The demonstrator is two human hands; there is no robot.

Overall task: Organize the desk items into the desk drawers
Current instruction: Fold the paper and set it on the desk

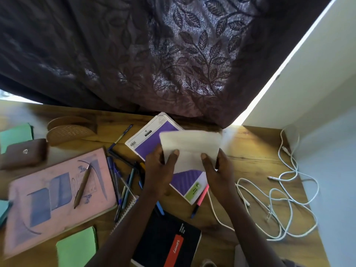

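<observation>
Both hands hold a cream-white folded paper (189,145) above the wooden desk (250,151). My left hand (159,170) grips its left side and my right hand (215,170) its right side, thumbs on top. Under the paper lies a purple and white paper pack (148,143). Several pens (123,180) lie scattered to the left of my left hand. A pink pen (201,199) sits by the pack's near corner. A black notebook (169,241) lies under my left forearm.
A large pink book (48,199) with a brown pen (81,187) on it lies at the left. Also at the left are a green pad (77,247), a brown case (23,153) and round wooden coasters (69,132). Tangled white cables (279,201) lie at the right by a white wall. A dark curtain (154,54) hangs behind the desk.
</observation>
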